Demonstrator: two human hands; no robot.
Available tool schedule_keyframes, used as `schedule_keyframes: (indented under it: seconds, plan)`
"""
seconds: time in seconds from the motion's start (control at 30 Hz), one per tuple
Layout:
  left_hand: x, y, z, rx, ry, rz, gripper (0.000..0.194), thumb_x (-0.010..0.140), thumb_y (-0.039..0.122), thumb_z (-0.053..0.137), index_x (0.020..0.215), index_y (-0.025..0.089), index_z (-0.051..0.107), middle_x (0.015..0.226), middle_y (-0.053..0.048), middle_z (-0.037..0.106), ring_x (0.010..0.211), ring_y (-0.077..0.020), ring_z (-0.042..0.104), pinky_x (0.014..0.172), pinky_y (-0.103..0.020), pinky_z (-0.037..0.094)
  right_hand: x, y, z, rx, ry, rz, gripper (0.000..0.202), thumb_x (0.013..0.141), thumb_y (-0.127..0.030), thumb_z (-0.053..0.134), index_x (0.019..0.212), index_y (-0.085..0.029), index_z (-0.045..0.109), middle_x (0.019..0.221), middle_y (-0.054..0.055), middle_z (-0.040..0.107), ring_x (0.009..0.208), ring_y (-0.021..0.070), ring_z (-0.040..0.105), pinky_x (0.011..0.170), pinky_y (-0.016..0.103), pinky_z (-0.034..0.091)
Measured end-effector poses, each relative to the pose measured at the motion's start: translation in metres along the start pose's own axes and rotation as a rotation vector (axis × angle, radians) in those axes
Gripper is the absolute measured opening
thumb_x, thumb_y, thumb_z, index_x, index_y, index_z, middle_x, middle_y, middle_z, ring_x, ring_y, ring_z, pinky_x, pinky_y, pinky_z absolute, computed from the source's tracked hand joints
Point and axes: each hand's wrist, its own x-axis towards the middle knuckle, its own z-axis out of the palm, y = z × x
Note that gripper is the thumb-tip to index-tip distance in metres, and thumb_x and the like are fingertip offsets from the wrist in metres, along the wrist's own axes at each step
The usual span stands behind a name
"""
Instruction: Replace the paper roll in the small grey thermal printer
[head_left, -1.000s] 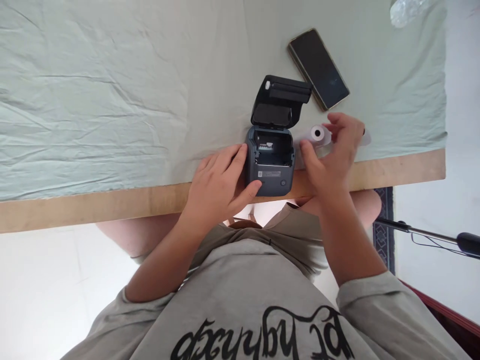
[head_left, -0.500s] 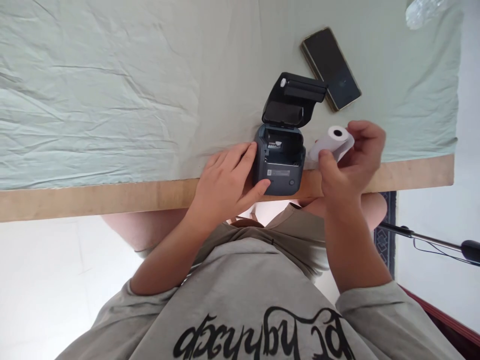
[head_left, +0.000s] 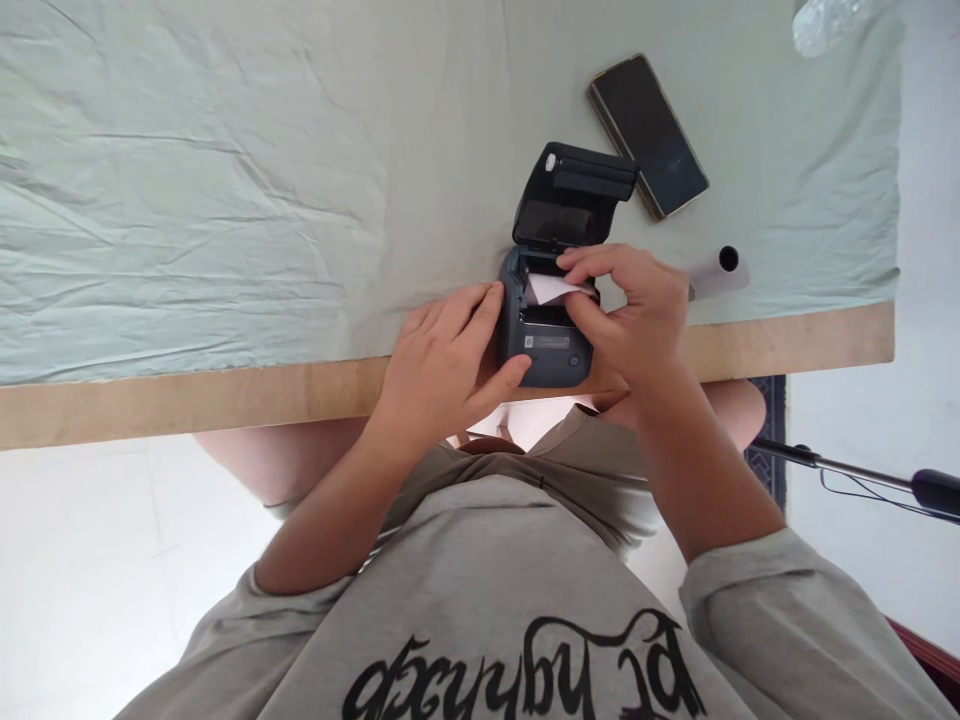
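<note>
A small dark thermal printer (head_left: 555, 365) stands at the table's front edge with its lid (head_left: 574, 185) swung up. My left hand (head_left: 442, 360) grips the printer's left side, its fingers along the casing and the thumb on the front corner. In the printer's open bay sits a white paper roll (head_left: 546, 288), with a pointed flap of paper loose on top. Fingers and thumb of my right hand (head_left: 630, 305) are closed on the roll's right part, which they hide. Just right of that hand, a whitish tube (head_left: 724, 280) with a dark round opening is on the cloth.
A phone (head_left: 656, 140) in a case lies behind the printer, close to the raised lid. Clear crumpled plastic (head_left: 821, 25) is at the far right. Wrinkled pale green cloth (head_left: 262, 200) covers the table up to its bare wooden edge (head_left: 225, 398). A black pole (head_left: 862, 472) is at lower right.
My right hand has moved left with the paper roll, from beside the printer into its open bay. The whitish tube has come into view. My left hand stays on the printer.
</note>
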Motion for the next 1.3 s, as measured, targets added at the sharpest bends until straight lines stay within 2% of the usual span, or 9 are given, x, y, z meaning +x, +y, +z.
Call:
schedule_keyframes:
  seconds: [0.1, 0.23, 0.43, 0.57, 0.77, 0.93, 1.03, 1.2, 1.3]
  plan:
    - [-0.001, -0.001, 0.001, 0.004, 0.013, 0.006, 0.07, 0.105, 0.054, 0.039, 0.155, 0.005, 0.049, 0.151, -0.024, 0.059, 0.134, -0.0389, 0.06, 0.109, -0.052, 0.049, -0.005, -0.004, -0.003, 0.05, 0.033, -0.045, 0.014, 0.081, -0.013, 0.064, 0.084, -0.025, 0.071, 0.096, 0.0, 0.08, 0.102, 0.0225, 0.078, 0.094, 0.045, 0.063]
    - [-0.001, -0.001, -0.001, -0.025, 0.017, -0.002, 0.069, 0.105, 0.055, 0.042, 0.154, 0.007, 0.05, 0.15, -0.022, 0.06, 0.135, -0.0375, 0.06, 0.11, -0.051, 0.049, -0.023, -0.011, -0.006, 0.018, 0.078, -0.123, 0.014, 0.081, -0.015, 0.065, 0.084, -0.027, 0.073, 0.096, 0.0, 0.078, 0.101, 0.0228, 0.076, 0.09, 0.045, 0.064]
    - [0.011, 0.011, -0.008, -0.191, 0.026, -0.16, 0.057, 0.104, 0.054, 0.044, 0.142, 0.014, 0.059, 0.139, -0.017, 0.068, 0.128, -0.0333, 0.064, 0.11, -0.049, 0.05, -0.06, -0.009, 0.007, -0.068, 0.141, -0.209, 0.031, 0.084, -0.025, 0.064, 0.114, -0.029, 0.07, 0.115, 0.006, 0.076, 0.122, 0.029, 0.07, 0.103, 0.051, 0.06]
    - [0.018, 0.018, -0.002, -0.16, 0.057, -0.204, 0.061, 0.103, 0.056, 0.048, 0.147, 0.015, 0.054, 0.14, -0.018, 0.066, 0.128, -0.0355, 0.064, 0.11, -0.052, 0.05, -0.068, -0.005, 0.011, -0.067, 0.15, -0.207, 0.032, 0.086, -0.028, 0.06, 0.116, -0.031, 0.069, 0.128, 0.007, 0.069, 0.126, 0.0295, 0.066, 0.105, 0.053, 0.059]
    - [0.014, 0.015, 0.01, -0.075, 0.033, -0.164, 0.075, 0.1, 0.058, 0.054, 0.157, 0.01, 0.043, 0.158, -0.022, 0.053, 0.147, -0.0386, 0.052, 0.118, -0.051, 0.044, -0.067, -0.002, 0.008, 0.009, 0.149, -0.182, 0.026, 0.091, -0.038, 0.055, 0.113, -0.03, 0.066, 0.129, 0.009, 0.061, 0.124, 0.028, 0.063, 0.107, 0.053, 0.057]
    - [0.011, 0.011, 0.01, -0.076, 0.049, -0.135, 0.074, 0.1, 0.058, 0.053, 0.158, 0.013, 0.043, 0.158, -0.021, 0.054, 0.144, -0.0384, 0.055, 0.116, -0.052, 0.045, -0.059, 0.006, 0.001, 0.143, 0.091, 0.071, 0.052, 0.094, -0.058, 0.051, 0.141, -0.037, 0.047, 0.154, 0.008, 0.047, 0.147, 0.0287, 0.05, 0.117, 0.056, 0.05]
    - [0.011, 0.01, 0.011, -0.084, 0.062, -0.133, 0.072, 0.099, 0.059, 0.052, 0.157, 0.016, 0.045, 0.157, -0.019, 0.056, 0.141, -0.0387, 0.057, 0.114, -0.052, 0.046, -0.041, 0.009, 0.0, 0.209, 0.043, 0.186, 0.053, 0.097, -0.056, 0.047, 0.147, -0.043, 0.035, 0.168, 0.005, 0.036, 0.153, 0.0267, 0.048, 0.117, 0.054, 0.05]
    - [0.012, 0.011, 0.011, -0.085, 0.066, -0.145, 0.072, 0.099, 0.058, 0.052, 0.157, 0.016, 0.045, 0.157, -0.018, 0.056, 0.14, -0.0393, 0.057, 0.113, -0.053, 0.046, -0.009, 0.01, 0.004, 0.293, -0.005, 0.193, 0.048, 0.1, -0.037, 0.039, 0.146, -0.044, 0.027, 0.162, 0.003, 0.047, 0.15, 0.0191, 0.051, 0.12, 0.048, 0.049]
    - [0.012, 0.013, 0.01, -0.082, 0.038, -0.159, 0.074, 0.099, 0.056, 0.053, 0.158, 0.013, 0.043, 0.157, -0.02, 0.055, 0.141, -0.0398, 0.056, 0.115, -0.053, 0.045, -0.007, 0.015, 0.002, 0.31, 0.053, 0.211, 0.043, 0.101, -0.043, 0.034, 0.143, -0.039, 0.029, 0.145, 0.006, 0.059, 0.136, 0.0196, 0.061, 0.109, 0.044, 0.055]
